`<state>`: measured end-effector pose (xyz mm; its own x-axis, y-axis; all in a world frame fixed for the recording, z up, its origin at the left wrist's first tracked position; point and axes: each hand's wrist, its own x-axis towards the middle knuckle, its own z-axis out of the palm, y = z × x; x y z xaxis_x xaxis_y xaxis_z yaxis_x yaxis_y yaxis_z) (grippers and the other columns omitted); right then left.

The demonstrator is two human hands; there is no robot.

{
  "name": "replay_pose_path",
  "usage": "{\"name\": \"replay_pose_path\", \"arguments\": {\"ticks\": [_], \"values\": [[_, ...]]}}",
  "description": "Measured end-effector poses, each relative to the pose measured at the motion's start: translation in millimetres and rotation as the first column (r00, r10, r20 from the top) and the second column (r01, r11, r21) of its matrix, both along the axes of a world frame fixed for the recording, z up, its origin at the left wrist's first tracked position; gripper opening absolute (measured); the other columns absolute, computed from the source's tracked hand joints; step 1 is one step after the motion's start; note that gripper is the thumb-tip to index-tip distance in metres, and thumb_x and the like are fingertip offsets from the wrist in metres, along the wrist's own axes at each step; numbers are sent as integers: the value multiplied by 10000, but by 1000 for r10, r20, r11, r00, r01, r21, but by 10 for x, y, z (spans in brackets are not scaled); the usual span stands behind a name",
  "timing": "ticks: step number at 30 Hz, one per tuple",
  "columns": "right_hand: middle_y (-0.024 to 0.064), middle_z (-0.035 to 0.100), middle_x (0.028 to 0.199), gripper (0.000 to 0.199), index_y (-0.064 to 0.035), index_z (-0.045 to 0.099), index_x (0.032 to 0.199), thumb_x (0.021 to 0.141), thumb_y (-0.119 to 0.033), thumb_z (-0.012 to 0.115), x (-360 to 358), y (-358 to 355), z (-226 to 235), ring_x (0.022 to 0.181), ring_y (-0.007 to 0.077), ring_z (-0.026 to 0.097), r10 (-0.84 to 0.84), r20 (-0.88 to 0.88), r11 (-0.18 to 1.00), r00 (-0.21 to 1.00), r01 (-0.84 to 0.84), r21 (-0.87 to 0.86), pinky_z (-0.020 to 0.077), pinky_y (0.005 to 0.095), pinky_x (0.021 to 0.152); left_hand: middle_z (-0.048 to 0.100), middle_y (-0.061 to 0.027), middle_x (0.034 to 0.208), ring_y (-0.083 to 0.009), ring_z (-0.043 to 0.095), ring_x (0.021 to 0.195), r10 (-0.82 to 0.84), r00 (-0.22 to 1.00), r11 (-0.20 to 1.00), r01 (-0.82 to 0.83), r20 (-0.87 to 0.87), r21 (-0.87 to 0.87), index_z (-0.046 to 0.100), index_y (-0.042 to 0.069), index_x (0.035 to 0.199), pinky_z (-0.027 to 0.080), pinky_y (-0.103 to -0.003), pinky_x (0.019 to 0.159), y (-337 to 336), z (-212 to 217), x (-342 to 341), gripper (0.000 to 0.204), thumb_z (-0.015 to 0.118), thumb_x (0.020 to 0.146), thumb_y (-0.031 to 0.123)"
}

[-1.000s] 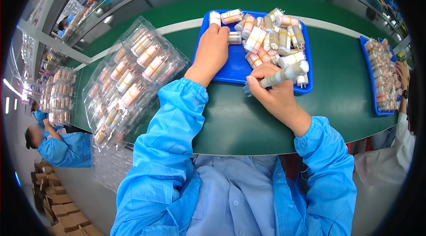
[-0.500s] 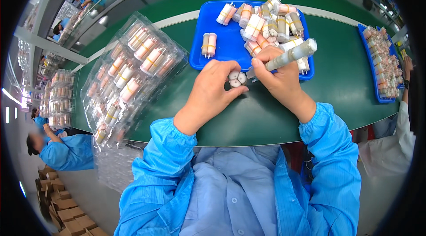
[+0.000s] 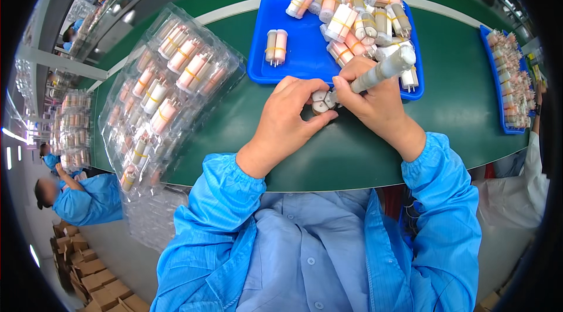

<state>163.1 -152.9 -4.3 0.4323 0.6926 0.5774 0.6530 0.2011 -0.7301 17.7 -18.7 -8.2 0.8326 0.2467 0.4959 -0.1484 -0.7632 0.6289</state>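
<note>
My left hand (image 3: 282, 119) grips a bundle of white cylinders (image 3: 321, 102) between thumb and fingers, its round ends facing up just above the green tabletop. In my right hand (image 3: 381, 109) is a thick, cloudy tube-shaped tool (image 3: 384, 70), slanting up to the right. Its narrow lower end meets the right side of the bundle's top. Just beyond both hands lies a blue tray (image 3: 258, 68) with a heap of pink, white and grey cylinder bundles (image 3: 358, 21) bound by yellow bands. One such bundle (image 3: 275, 47) sits apart on the tray's left side.
At left, clear plastic blister trays (image 3: 170, 86) hold more banded bundles. Another filled blue tray (image 3: 503, 86) stands at the far right, beside a co-worker's sleeve (image 3: 522, 186). Behind the table runs a metal rail. Cardboard boxes (image 3: 97, 277) lie on the floor at lower left.
The tool's tip has come from beside the bundle onto its top edge. The bundle has shifted slightly right and up, with both hands now closer together. The view has moved a little.
</note>
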Motion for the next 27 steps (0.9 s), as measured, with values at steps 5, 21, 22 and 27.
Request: {"name": "replay_pose_path", "arguments": {"ticks": [5, 21, 22, 27], "values": [[89, 627, 715, 135, -24, 627, 816, 871, -78, 737, -38, 16, -55, 615, 215, 619, -39, -8, 999, 999, 39, -30, 469, 361, 568, 648, -116, 1032, -252, 619, 856, 70, 997, 994, -73, -38, -81, 593, 32, 1187, 544, -350, 758, -62, -68, 7, 582, 898, 695, 93], [85, 629, 727, 138, -16, 633, 826, 883, -101, 726, 8, -6, -30, 651, 192, 626, -30, 20, 999, 999, 31, -38, 480, 350, 589, 645, -148, 1220, -252, 631, 1171, -64, 991, 977, 38, -119, -208, 405, 46, 1401, 478, -371, 1027, -78, -79, -62, 724, 742, 761, 7], [89, 631, 724, 144, -14, 636, 825, 884, -108, 727, -1, -7, -35, 655, 194, 631, -31, 0, 998, 1000, 31, -54, 484, 353, 591, 645, -152, 1187, -272, 636, 1137, -51, 993, 982, 31, -105, -184, 419, 36, 1383, 491, -380, 1001, -88, -66, -43, 710, 753, 757, 15], [89, 631, 705, 159, -8, 651, 819, 883, -127, 735, -34, -12, 5, 656, 194, 633, -39, -114, 995, 993, 29, -92, 498, 352, 612, 629, -146, 1076, -303, 645, 999, 104, 968, 989, -125, -230, -79, 463, 26, 1344, 525, -397, 922, -131, -64, 11, 689, 804, 746, 47]]}}
